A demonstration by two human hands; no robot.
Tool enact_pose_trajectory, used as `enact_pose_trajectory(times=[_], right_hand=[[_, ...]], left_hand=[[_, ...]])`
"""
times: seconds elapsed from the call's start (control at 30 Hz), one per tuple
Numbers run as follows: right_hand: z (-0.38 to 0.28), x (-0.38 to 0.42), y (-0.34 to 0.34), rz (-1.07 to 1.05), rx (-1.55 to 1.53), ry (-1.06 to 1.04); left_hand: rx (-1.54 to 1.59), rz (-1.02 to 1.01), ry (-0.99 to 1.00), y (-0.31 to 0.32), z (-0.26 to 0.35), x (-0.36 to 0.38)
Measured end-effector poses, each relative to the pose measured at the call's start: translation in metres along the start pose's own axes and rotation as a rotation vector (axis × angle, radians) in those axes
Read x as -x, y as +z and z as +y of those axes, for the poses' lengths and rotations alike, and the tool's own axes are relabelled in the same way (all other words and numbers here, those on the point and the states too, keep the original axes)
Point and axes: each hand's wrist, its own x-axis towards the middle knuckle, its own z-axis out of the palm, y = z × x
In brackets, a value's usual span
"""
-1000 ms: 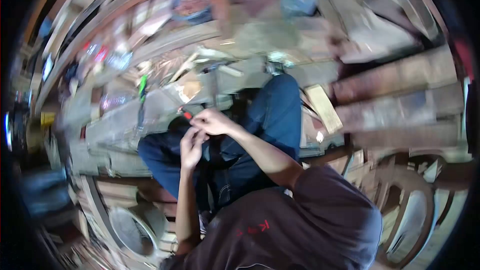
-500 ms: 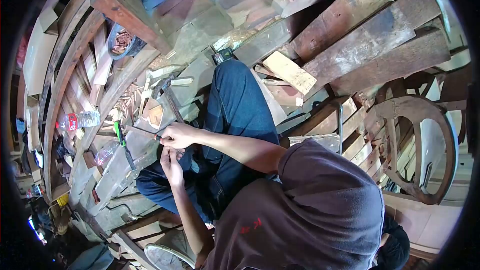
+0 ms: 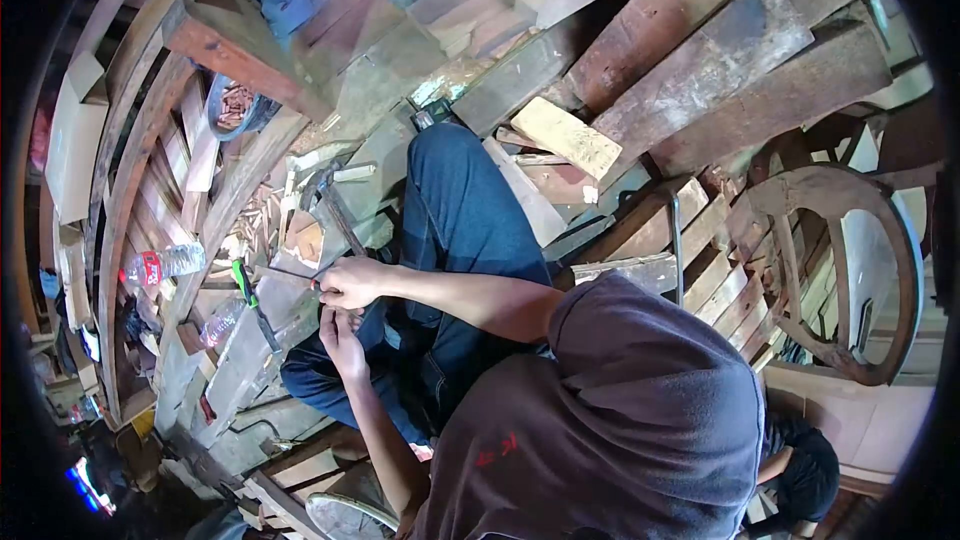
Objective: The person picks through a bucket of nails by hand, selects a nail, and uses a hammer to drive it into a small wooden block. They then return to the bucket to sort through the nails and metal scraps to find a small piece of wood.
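Observation:
My right hand (image 3: 354, 283) is closed around the end of a thin, dark, blade-like tool (image 3: 288, 273) that points away to the left. Just below it, my left hand (image 3: 341, 335) has its fingertips pinched together close to the right hand; whatever they hold is too small to make out. Both hands are over my crossed legs in jeans (image 3: 470, 200). Beside them on the boards lies a green-and-black handled tool (image 3: 246, 285) with a dark shaft. A hammer (image 3: 340, 210) rests near my knee, next to a pile of small wood pieces (image 3: 258, 225).
A blue bucket (image 3: 238, 105) of wooden pegs stands among planks. Two plastic bottles (image 3: 170, 263) lie at left. A pale wood block (image 3: 567, 136) sits by heavy beams (image 3: 700, 80). A curved wooden frame (image 3: 880, 240) leans at right. Another person (image 3: 800, 470) is at lower right.
The view has shifted slightly, bringing more of the other person into sight. My hands stay close together, with the tool still in the right one and the left fingers still pinched.

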Motion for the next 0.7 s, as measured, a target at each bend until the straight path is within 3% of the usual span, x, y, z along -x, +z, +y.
enact_pose_trajectory(times=[0.23, 0.33, 0.47, 0.57, 0.63, 0.67, 0.7], right_hand=[[-0.004, 0.0, -0.006, 0.101, 0.06, -0.086], [-0.018, 0.006, -0.013, 0.139, 0.154, 0.021], [-0.056, 0.048, -0.07, 0.382, 0.297, -0.145], [-0.06, 0.112, -0.138, 0.759, 0.122, -0.098], [-0.036, 0.155, -0.166, 1.01, 0.032, 0.117], [-0.024, 0.181, -0.181, 0.95, 0.23, 0.4], [0.004, 0.202, -0.182, 0.907, 0.378, 0.531]], left_hand=[[0.028, 0.02, -0.049, 0.009, 0.019, -0.006], [0.002, -0.038, -0.006, -0.001, 0.016, -0.016], [0.057, 0.02, 0.017, -0.006, 0.016, -0.022], [0.097, 0.034, -0.012, -0.004, 0.027, -0.022], [0.13, 0.056, -0.006, 0.0, 0.027, -0.022], [0.143, 0.054, -0.009, 0.001, 0.027, -0.022], [0.153, 0.053, -0.017, 0.001, 0.027, -0.021]])
